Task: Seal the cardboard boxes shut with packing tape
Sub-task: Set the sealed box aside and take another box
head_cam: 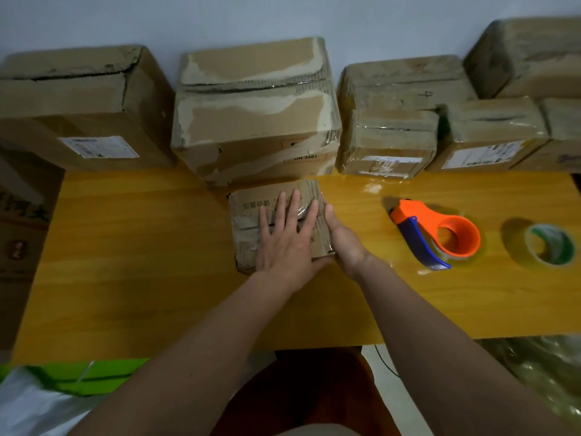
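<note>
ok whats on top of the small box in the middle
The left hand lies flat on the small box, fingers straight, over clear tape. The right hand presses its right side. The seam under the palm is hidden.

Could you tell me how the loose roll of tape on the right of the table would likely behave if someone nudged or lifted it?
The loose tape roll lies flat on its side on the table, so a nudge would probably slide it, not roll it. Its glossy wrap looks slippery. With a hollow core, it likely lifts easily in one hand.

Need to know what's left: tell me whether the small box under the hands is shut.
Shut: the small box has flaps lying flat, glossy tape across them, left hand pressing it.
</note>
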Demonstrator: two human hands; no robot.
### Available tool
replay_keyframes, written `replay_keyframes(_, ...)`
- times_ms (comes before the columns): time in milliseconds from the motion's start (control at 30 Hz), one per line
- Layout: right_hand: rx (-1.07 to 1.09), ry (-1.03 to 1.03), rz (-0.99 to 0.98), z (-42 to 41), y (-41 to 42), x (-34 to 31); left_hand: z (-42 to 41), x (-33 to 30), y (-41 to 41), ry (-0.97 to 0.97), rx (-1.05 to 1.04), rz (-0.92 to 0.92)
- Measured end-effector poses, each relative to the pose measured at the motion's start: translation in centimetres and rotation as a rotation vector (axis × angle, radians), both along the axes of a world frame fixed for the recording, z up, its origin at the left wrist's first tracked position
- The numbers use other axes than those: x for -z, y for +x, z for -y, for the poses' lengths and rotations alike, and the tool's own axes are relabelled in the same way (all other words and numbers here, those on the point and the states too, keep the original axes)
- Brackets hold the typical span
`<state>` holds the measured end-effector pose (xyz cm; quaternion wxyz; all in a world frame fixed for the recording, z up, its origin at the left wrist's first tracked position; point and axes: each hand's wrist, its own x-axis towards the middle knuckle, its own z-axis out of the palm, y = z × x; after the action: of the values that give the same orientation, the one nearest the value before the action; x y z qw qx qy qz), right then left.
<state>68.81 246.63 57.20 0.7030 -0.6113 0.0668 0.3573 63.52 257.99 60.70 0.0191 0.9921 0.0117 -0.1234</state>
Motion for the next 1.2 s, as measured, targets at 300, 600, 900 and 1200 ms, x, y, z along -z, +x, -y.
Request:
replay_keyframes(300, 0.476, -0.039, -0.107, 0.9, -2.7, 0.5, 0.2, -0.2, -0.1, 0.02, -0.033, -0.011)
replay_keyframes(600, 0.515, -0.104, -0.008, -2.4, -5.4, 0.0, 0.4, -0.6, -0.2, -0.006, -0.102, -0.081)
replay_keyframes(900, 0.357, -0.239, 0.007, 0.3, -2.4, -0.2, 0.3, -1.0, -0.3, -0.037, -0.094, -0.14)
replay_keyframes(1200, 0.101, -0.401, 0.392, -1.0, -4.0, -2.3, -1.4, -1.4, -1.1, -0.021, 0.015, -0.115)
